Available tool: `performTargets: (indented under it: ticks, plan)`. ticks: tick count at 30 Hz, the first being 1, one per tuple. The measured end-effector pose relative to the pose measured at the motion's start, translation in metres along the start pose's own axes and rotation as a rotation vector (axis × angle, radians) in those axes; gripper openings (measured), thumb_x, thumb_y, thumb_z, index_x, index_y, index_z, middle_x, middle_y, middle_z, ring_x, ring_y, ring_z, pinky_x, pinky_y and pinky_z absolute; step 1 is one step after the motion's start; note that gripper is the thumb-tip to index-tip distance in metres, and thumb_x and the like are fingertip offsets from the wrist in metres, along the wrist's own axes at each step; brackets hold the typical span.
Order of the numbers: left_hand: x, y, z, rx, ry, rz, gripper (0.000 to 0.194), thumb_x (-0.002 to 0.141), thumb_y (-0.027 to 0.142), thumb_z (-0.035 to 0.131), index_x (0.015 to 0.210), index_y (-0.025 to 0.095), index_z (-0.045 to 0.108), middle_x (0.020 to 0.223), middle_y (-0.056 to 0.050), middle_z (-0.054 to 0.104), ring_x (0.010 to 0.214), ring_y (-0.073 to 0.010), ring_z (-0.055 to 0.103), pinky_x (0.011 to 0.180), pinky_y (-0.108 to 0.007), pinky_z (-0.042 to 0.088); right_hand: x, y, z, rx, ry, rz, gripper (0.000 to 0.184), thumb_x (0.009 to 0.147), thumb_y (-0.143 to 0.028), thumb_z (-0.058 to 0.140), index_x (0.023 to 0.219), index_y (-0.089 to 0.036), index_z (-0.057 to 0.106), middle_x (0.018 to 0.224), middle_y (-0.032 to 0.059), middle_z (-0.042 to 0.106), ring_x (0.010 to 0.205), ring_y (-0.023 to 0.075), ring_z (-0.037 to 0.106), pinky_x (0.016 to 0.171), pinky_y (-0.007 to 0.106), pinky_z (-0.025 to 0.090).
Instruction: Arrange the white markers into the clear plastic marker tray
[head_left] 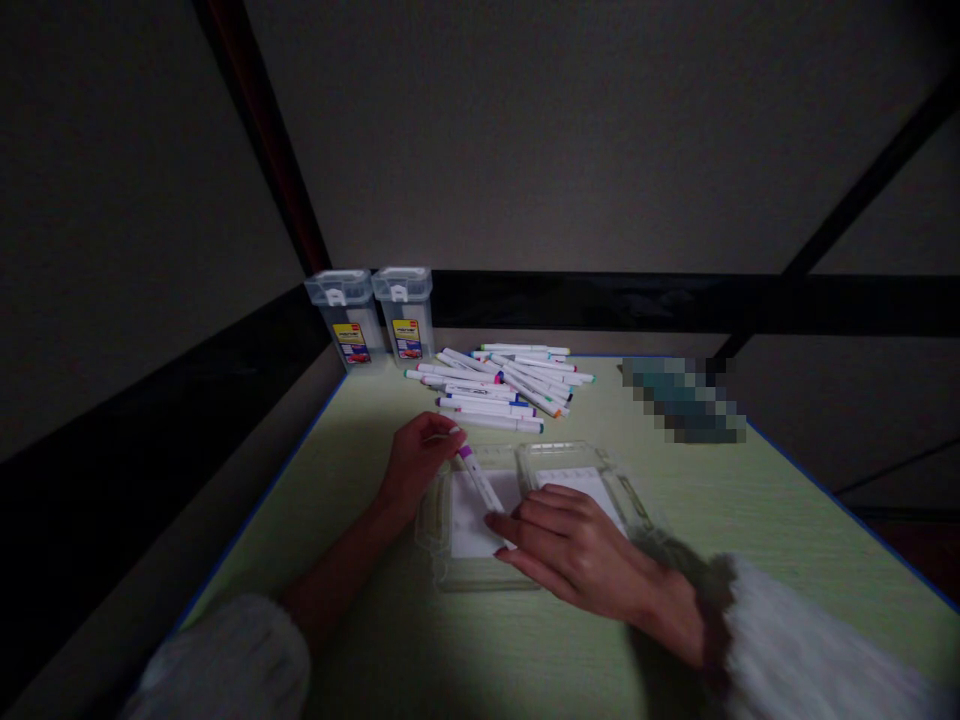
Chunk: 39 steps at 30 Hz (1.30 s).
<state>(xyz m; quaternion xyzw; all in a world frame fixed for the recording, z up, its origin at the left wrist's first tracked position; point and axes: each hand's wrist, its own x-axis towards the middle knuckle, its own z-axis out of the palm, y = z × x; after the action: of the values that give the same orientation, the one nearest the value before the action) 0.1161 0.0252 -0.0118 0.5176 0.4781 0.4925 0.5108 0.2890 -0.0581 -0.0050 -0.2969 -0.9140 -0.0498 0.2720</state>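
Two lidded tubs [406,318] beside heaped markers [525,384]

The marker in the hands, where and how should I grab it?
Probably pinch the marker around its slim middle, coming from above. It's long and straight, slanting over the open case, and its middle is bare: the left hand holds the purple-banded end, the right hand the other.

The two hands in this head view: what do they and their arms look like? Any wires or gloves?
The left hand and right hand are a person's, with no gloves, rings or wires visible. The left sleeve and right sleeve look pale grey-white and fuzzy, without visible markings. Dim light hides finer detail.
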Motion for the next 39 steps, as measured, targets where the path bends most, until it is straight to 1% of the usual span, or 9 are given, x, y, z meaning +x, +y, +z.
performTargets:
  ticks: [5,9,15,20,24,27,31,35,39]
  plan:
    - [0.003,-0.001,-0.001,0.083,-0.006,0.048,0.016,0.056,0.021,0.065,0.064,0.012,0.054,0.059,0.002,0.058,0.056,-0.0077,0.052,0.055,-0.019,0.04,0.002,-0.004,0.004,-0.031,0.013,-0.053,0.018,0.085,-0.024,0.045,0.09,-0.014,0.059,0.062,-0.0004,0.056,0.057,0.0127,0.047,0.054,0.027,0.031]
    - [0.006,-0.005,-0.002,0.14,-0.018,0.064,0.013,0.057,0.021,0.063,0.063,0.013,0.055,0.058,0.003,0.057,0.055,-0.0082,0.051,0.054,-0.019,0.04,0.004,-0.008,0.008,-0.061,-0.013,-0.087,0.016,0.084,-0.022,0.046,0.086,-0.015,0.059,0.06,-0.0013,0.056,0.058,0.0128,0.047,0.054,0.029,0.029]
    - [0.006,-0.008,-0.003,0.242,-0.044,0.104,0.009,0.057,0.02,0.061,0.061,0.013,0.057,0.058,0.002,0.057,0.056,-0.0091,0.051,0.054,-0.019,0.039,0.004,-0.012,0.011,-0.039,-0.062,-0.074,0.017,0.086,-0.024,0.043,0.086,-0.015,0.058,0.064,-0.0006,0.058,0.061,0.0132,0.048,0.057,0.029,0.03]
    - [0.007,-0.006,-0.004,0.321,-0.05,0.131,0.008,0.057,0.021,0.061,0.059,0.014,0.059,0.056,0.001,0.057,0.055,-0.0102,0.051,0.054,-0.02,0.039,0.003,-0.015,0.016,-0.049,-0.1,-0.09,0.018,0.086,-0.019,0.043,0.097,-0.014,0.055,0.067,0.0007,0.059,0.064,0.0134,0.049,0.063,0.029,0.031]
    - [0.009,-0.008,-0.007,0.397,-0.079,0.19,0.008,0.058,0.021,0.059,0.061,0.014,0.06,0.06,0.0,0.059,0.06,-0.0113,0.053,0.057,-0.02,0.04,0.004,-0.02,0.022,-0.058,-0.141,-0.058,0.017,0.085,-0.018,0.043,0.099,-0.015,0.054,0.069,0.0007,0.06,0.066,0.0134,0.049,0.065,0.03,0.029]
    - [0.012,-0.011,-0.01,0.406,-0.111,0.209,0.008,0.06,0.021,0.058,0.062,0.014,0.06,0.063,-0.001,0.061,0.063,-0.0119,0.054,0.059,-0.021,0.041,0.006,-0.025,0.024,-0.074,-0.153,-0.021,0.016,0.085,-0.018,0.043,0.097,-0.015,0.054,0.07,0.0007,0.06,0.067,0.0138,0.049,0.067,0.03,0.028]
    - [0.015,-0.013,-0.013,0.378,-0.149,0.205,0.008,0.059,0.021,0.059,0.062,0.014,0.06,0.062,-0.001,0.061,0.062,-0.0125,0.056,0.061,-0.022,0.043,0.011,-0.031,0.024,-0.08,-0.158,0.035,0.016,0.086,-0.017,0.042,0.094,-0.016,0.056,0.067,0.0003,0.058,0.066,0.0138,0.049,0.066,0.03,0.028]
    - [0.016,-0.013,-0.013,0.36,-0.171,0.192,0.008,0.059,0.022,0.059,0.062,0.014,0.06,0.062,-0.002,0.062,0.061,-0.0125,0.056,0.062,-0.023,0.044,0.014,-0.034,0.023,-0.033,-0.188,0.084,0.017,0.086,-0.017,0.041,0.096,-0.016,0.056,0.068,0.0004,0.058,0.066,0.0134,0.051,0.066,0.03,0.029]
    - [0.015,-0.011,-0.013,0.375,-0.17,0.191,0.007,0.058,0.021,0.059,0.061,0.014,0.06,0.061,-0.002,0.062,0.061,-0.0126,0.057,0.062,-0.023,0.044,0.014,-0.034,0.023,0.004,-0.216,0.09,0.017,0.086,-0.018,0.042,0.096,-0.017,0.056,0.071,0.0007,0.059,0.066,0.0128,0.052,0.067,0.029,0.031]
